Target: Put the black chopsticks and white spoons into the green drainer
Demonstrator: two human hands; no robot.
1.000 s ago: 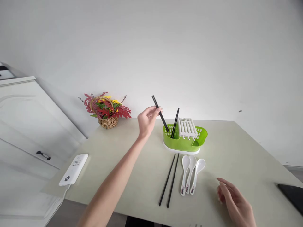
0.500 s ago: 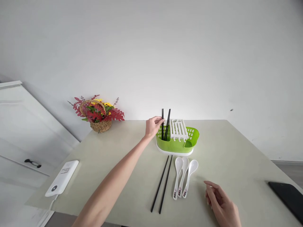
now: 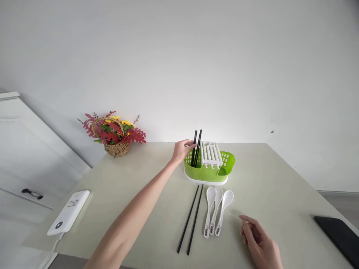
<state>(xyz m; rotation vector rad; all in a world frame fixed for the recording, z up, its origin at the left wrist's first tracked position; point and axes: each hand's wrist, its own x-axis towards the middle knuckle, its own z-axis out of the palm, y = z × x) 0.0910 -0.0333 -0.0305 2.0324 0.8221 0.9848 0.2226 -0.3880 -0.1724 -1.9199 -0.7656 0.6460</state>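
Observation:
A green cutlery holder [image 3: 209,171] with a white slotted insert [image 3: 211,153] stands at the far middle of the table [image 3: 280,179]. Two black chopsticks [image 3: 196,146] stand upright in its left compartment. My left hand [image 3: 183,149] reaches out to them, fingertips touching the left stick. Two more black chopsticks [image 3: 190,219] lie on the table in front of the holder, with three white spoons [image 3: 215,211] beside them. My right hand [image 3: 259,244] rests near the front edge, fingers loosely curled, holding nothing.
A wicker basket of red and yellow flowers [image 3: 113,134] stands at the back left. A white power bank [image 3: 68,212] lies at the left edge with a cable. A black phone [image 3: 338,235] lies at the right edge. A white cabinet [image 3: 25,157] stands left.
My left hand lowered the tilted chopstick into the holder's left compartment, where it now stands beside the other. The right hand stayed on the table.

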